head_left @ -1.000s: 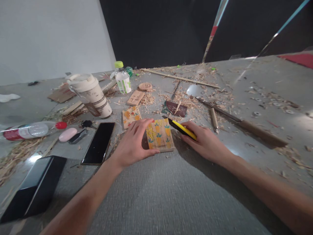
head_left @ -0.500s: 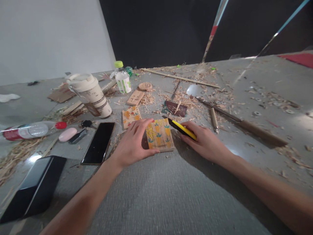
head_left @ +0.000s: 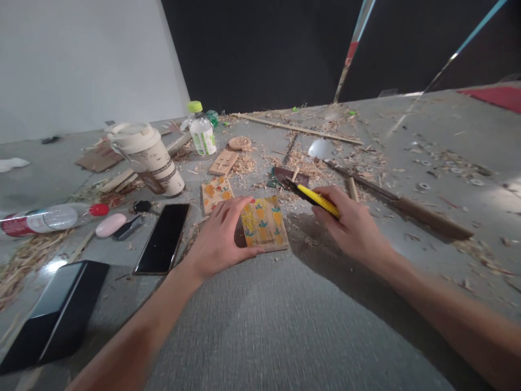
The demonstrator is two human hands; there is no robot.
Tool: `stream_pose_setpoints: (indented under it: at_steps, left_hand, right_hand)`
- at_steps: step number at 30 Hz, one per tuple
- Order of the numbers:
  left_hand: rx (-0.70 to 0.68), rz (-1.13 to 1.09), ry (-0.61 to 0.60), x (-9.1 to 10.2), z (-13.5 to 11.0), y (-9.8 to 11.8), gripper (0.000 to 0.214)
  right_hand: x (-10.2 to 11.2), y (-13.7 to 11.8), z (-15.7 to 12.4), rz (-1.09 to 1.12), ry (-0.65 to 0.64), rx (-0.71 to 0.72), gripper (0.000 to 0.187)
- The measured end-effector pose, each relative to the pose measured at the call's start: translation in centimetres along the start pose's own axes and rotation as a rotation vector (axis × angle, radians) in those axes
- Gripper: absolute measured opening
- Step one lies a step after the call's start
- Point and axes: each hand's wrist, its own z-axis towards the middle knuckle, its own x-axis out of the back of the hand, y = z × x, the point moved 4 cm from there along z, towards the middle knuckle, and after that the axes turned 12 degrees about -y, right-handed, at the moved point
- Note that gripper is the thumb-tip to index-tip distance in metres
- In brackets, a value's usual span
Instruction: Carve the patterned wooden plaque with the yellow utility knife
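Note:
My left hand [head_left: 222,233] grips the left side of a small square wooden block [head_left: 264,224] painted with yellow and teal plant shapes, its thumb along the near edge and fingers at the far edge. The block rests on the grey surface. In my right hand [head_left: 352,222] is a yellow and black utility knife [head_left: 318,201], held above the surface to the right of the block and pointing up and left. Just behind the block lies a second painted wooden piece [head_left: 217,194] with orange shapes. A dark red folded case [head_left: 291,176] sits beyond the knife's tip.
A phone [head_left: 163,239], a black folded stand [head_left: 55,315] and a red-capped bottle [head_left: 52,217] lie on the left. A cream cup [head_left: 150,160] and a green-capped bottle [head_left: 201,130] stand farther back. A long-handled tool [head_left: 431,217] lies right, among wood shavings.
My right hand has moved the utility knife up and right, away from the block's edge. My left hand keeps its grip on the block.

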Motion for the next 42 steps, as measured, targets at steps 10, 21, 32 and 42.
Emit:
stream_pose_setpoints:
  at_steps: [10,21,32,42]
  left_hand:
    - [0.062,-0.008,0.034,0.0,0.0,-0.4,0.101]
    - [0.037,0.004,0.031,0.1,-0.1,-0.5,0.102]
    - [-0.017,0.028,-0.008,0.1,0.0,-0.3,0.105]
    - [-0.007,0.025,-0.003,0.1,0.0,-0.1,0.102]
  right_hand:
    - [-0.2,-0.2,0.2,-0.124,-0.218,0.185,0.044]
    - [-0.4,-0.3,0.6,-0.208,-0.328,0.383,0.045]
    - [0.7,1.8,1.4,-0.196,-0.220,0.275,0.038]
    - [0.6,0.6,0.9,-0.161,-0.366,0.370,0.041]
